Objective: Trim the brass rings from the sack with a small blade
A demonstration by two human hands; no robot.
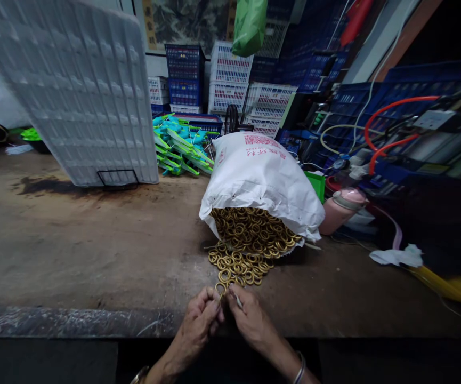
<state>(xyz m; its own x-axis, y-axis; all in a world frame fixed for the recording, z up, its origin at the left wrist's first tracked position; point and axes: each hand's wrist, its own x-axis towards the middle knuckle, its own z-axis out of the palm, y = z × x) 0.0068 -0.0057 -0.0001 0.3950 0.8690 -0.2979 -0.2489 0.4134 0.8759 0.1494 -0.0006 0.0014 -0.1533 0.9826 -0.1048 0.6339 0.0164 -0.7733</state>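
Note:
At the table's front edge, my left hand [203, 316] is closed in a pinch, with a gold-coloured ring [221, 296] at its fingertips. Close beside it, my right hand [250, 316] is closed too. A thin pale object [238, 302] shows by its thumb, too small to name. Just beyond my fingers lies a loose pile of gold-coloured rings [236, 262]. They spill from the mouth of a white woven sack [260, 173], which lies on its side, packed with more rings.
A pale ribbed plastic panel [94, 101] stands upright on a black wire stand [118, 178] at left. Behind the sack are green and blue plastic pieces [182, 144] and stacked crates [230, 66]. A pink bottle [342, 208] and a machine with red hoses [390, 114] are at right.

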